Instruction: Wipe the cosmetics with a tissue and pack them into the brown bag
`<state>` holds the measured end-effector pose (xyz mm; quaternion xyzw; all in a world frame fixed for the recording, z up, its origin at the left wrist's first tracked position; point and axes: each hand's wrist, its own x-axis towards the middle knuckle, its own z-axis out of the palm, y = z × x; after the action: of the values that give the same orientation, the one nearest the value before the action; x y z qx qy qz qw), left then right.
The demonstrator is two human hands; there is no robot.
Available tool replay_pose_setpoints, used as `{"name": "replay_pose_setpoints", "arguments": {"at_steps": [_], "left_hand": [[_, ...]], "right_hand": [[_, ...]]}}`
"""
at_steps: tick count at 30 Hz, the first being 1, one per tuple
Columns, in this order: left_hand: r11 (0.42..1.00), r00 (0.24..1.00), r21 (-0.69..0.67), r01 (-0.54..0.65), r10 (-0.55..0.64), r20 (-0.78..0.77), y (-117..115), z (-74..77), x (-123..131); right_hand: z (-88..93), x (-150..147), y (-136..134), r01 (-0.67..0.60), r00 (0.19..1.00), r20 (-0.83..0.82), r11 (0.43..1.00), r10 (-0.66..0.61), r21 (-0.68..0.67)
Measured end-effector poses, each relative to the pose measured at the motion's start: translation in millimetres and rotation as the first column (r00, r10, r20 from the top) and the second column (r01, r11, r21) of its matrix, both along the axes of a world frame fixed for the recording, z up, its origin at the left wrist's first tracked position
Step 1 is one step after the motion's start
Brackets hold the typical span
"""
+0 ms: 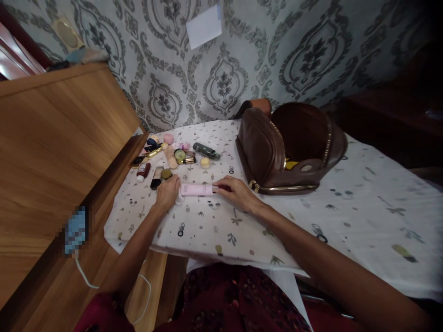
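A pale pink squeeze tube (196, 189) lies lengthwise between my two hands, just above or on the patterned cloth; I cannot tell which. My left hand (168, 193) is closed at its left end, and a small whitish piece shows just below those fingers. At the other end, my right hand (238, 193) pinches the tube's tip, where a narrow dark and silvery band shows. Beyond my left hand are a black-based bottle (157, 178) and a round olive-coloured container (166, 174). The brown leather bag (259, 147) stands unzipped beside my right hand, something yellow inside.
Several cosmetics lie at the table's back left, among them a dark green tube (206, 151), a small yellow jar (205, 163) and a dark red bottle (143, 170). A wooden cabinet (62, 133) borders the left side. A patterned wall (221, 64) rises behind.
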<state>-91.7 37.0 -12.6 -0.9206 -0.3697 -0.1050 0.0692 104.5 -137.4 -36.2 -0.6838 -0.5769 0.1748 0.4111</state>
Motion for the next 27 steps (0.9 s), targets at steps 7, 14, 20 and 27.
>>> {"name": "replay_pose_setpoints", "arguments": {"at_steps": [7, 14, 20, 27], "left_hand": [[1.000, 0.981, -0.009, -0.030, 0.031, 0.190, -15, 17.3, 17], [0.939, 0.926, 0.027, 0.344, -0.343, 0.156, -72, 10.7, 74], [0.845, 0.846, 0.048, 0.533, -0.533, -0.010, -74, -5.6, 64], [0.765, 0.758, 0.010, 0.644, -0.637, -0.137, -44, -0.6, 24]], "right_hand": [[-1.5, -4, 1, 0.017, 1.000, 0.018, 1.000, -0.016, -0.013], [0.8, -7, 1, 0.054, 0.997, 0.050, 0.998, -0.054, -0.010], [0.0, -5, 0, 0.028, 0.998, 0.052, 1.000, -0.029, 0.015], [-1.0, -4, 1, 0.041, 0.999, -0.009, 0.999, -0.041, -0.029]]}}
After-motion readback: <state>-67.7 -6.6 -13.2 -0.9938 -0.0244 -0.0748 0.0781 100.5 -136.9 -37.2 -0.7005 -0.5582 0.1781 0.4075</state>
